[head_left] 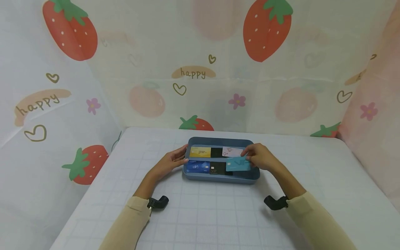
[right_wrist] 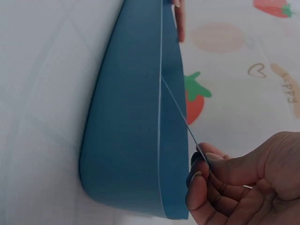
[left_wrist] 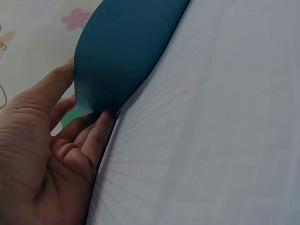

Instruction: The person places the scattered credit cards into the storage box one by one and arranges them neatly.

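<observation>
A blue tray (head_left: 218, 179) with a raised rim lies on the table, with several plastic cards in it. My right hand (head_left: 260, 157) pinches a light-blue card (head_left: 235, 164) by its right end, between thumb and fingers; in the right wrist view that card (right_wrist: 180, 112) shows edge-on, tilted at the tray's rim. The left hand (head_left: 170, 161) rests against the tray's left end, its fingers touching the outer wall (left_wrist: 119, 56). In the back row are a yellow card (head_left: 200, 152), a black one (head_left: 216, 152) and a pale patterned card (head_left: 231, 151). In front lie a dark-blue card (head_left: 198, 166) and a black VIP card (head_left: 217, 168).
A white grid-patterned cloth (head_left: 200, 215) covers the table. Behind and at both sides hang curtains (head_left: 193, 45) printed with strawberries, hearts and flowers. A black strap device (head_left: 158, 202) sits on the left wrist, a similar one (head_left: 275, 202) on the right.
</observation>
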The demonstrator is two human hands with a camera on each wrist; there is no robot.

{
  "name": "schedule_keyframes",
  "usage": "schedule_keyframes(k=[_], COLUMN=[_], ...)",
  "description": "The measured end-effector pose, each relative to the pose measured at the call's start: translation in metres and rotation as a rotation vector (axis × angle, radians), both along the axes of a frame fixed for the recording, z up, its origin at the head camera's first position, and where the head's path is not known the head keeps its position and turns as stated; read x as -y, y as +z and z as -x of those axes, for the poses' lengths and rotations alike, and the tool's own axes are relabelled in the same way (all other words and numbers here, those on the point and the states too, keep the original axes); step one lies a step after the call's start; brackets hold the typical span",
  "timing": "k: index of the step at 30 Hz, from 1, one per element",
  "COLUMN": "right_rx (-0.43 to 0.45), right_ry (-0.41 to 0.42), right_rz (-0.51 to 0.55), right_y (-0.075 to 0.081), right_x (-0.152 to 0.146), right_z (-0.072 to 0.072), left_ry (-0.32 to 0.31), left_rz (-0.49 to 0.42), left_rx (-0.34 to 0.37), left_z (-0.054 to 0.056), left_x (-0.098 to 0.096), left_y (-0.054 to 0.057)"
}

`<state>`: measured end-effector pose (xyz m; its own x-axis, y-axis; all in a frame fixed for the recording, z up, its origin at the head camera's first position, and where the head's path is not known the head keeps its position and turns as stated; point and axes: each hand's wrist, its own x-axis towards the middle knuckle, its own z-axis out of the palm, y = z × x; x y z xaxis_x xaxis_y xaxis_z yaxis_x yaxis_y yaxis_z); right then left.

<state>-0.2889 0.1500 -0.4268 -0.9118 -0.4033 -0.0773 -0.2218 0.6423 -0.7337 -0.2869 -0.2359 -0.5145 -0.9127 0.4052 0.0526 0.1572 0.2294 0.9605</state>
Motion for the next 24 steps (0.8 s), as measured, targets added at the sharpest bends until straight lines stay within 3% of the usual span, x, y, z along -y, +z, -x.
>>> schedule_keyframes(k=[24], right_rx=[0.016], right_ry=[0.055], right_rz=[-0.031], right_y=[-0.01], right_x=[0.017], right_z=[0.005], left_ry=[-0.012], left_rz=[-0.005], left_rx=[0.004], left_z=[-0.001], left_x=[0.001], left_y=[0.0])
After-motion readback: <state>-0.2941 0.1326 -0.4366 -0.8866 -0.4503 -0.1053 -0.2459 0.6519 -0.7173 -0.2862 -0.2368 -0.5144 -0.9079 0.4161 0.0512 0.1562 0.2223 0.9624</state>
